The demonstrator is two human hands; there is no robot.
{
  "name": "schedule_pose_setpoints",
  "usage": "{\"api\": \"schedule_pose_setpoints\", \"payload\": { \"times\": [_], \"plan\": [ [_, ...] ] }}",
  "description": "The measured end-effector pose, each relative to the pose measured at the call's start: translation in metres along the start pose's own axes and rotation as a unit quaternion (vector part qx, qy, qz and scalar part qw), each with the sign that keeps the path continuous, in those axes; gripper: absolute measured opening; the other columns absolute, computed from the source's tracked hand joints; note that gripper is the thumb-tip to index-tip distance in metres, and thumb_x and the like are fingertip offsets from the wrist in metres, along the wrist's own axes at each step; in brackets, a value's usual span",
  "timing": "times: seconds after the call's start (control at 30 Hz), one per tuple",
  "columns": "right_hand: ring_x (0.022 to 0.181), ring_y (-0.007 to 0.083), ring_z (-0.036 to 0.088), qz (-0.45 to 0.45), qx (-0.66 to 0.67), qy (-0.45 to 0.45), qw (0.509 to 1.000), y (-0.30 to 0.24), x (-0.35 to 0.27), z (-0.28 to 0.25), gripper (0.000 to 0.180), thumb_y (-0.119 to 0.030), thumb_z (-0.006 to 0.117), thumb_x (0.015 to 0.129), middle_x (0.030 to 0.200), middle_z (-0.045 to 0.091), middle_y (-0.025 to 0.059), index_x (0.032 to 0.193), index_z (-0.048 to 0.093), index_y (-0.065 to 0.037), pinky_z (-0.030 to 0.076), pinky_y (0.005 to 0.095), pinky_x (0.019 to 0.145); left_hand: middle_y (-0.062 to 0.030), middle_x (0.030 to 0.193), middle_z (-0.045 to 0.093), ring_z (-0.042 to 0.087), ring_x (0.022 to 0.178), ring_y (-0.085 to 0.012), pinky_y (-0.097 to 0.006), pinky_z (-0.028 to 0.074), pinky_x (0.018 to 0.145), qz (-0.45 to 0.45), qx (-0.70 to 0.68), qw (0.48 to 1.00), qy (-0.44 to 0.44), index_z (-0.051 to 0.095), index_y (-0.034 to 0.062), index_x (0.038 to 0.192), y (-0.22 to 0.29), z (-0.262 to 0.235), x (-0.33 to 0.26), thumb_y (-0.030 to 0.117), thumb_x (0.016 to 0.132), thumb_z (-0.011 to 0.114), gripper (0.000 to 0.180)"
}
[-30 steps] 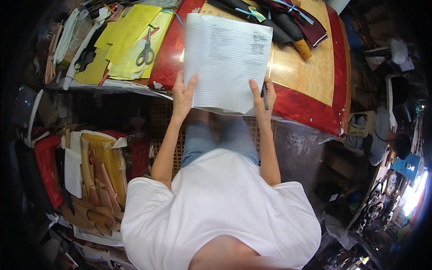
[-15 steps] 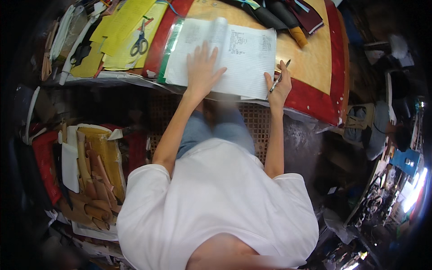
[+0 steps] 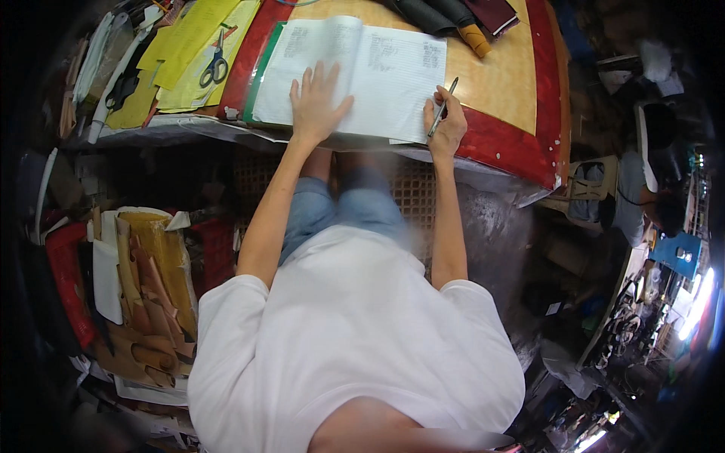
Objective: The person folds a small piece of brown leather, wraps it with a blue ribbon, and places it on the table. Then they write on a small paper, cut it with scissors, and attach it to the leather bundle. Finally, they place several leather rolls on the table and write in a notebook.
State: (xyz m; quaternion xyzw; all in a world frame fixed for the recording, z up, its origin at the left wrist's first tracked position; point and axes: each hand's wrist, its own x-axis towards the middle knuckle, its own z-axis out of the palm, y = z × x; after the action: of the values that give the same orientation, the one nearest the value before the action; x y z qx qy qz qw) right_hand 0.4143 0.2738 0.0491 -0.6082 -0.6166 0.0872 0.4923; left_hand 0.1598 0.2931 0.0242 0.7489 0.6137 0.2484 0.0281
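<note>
An open lined notebook (image 3: 400, 94) with a green edge and handwriting on both pages lies on the table in front of me. My left hand (image 3: 317, 106) rests on its left page, fingers spread. At the notebook's right edge, my right hand (image 3: 447, 124) is closed around a pen (image 3: 443, 106), which points up and to the right. Scissors (image 3: 214, 69) with dark handles lie on yellow sheets (image 3: 177, 53) to the left of the notebook.
The table (image 3: 498, 140) has a red border around a pale wood panel. Dark rolls (image 3: 427, 15) and a dark red folder or booklet (image 3: 495, 13) lie at its far side. Below left, a bin holds brown leather-like scraps (image 3: 147, 302). A chair (image 3: 589, 189) stands to the right.
The whole view has shifted, so the table and notebook appear further left and higher. My left hand stays spread on the left page, and my right hand still holds the pen.
</note>
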Motion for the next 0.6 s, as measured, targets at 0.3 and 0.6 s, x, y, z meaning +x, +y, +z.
{"api": "schedule_pose_setpoints", "payload": {
  "times": [0.3,0.6],
  "plan": [
    [0.084,0.0291,0.066,-0.011,-0.047,0.014,0.999,0.005,-0.003,0.001,0.025,-0.010,0.070,0.083,0.092,0.070,0.0135,0.107,0.069,-0.005,0.052,0.0386,0.077,-0.0223,0.155,0.029,0.027,0.142,-0.0418,-0.059,0.017,0.114,-0.008,0.024,0.999,-0.026,0.033,0.0146,0.152,0.000,-0.003,-0.008,0.048,0.088,0.058,0.076],
    [0.081,0.0258,0.066,-0.011,-0.027,-0.012,1.000,0.005,-0.002,0.002,0.023,-0.005,0.070,0.084,0.090,0.068,0.0117,0.107,0.068,-0.003,0.052,0.0361,0.074,-0.0195,0.160,0.020,0.020,0.145,-0.0405,-0.057,0.009,0.117,-0.069,0.011,0.996,-0.054,0.028,0.0187,0.155,0.013,-0.013,-0.013,0.051,0.092,0.056,0.076]
  ]
}}
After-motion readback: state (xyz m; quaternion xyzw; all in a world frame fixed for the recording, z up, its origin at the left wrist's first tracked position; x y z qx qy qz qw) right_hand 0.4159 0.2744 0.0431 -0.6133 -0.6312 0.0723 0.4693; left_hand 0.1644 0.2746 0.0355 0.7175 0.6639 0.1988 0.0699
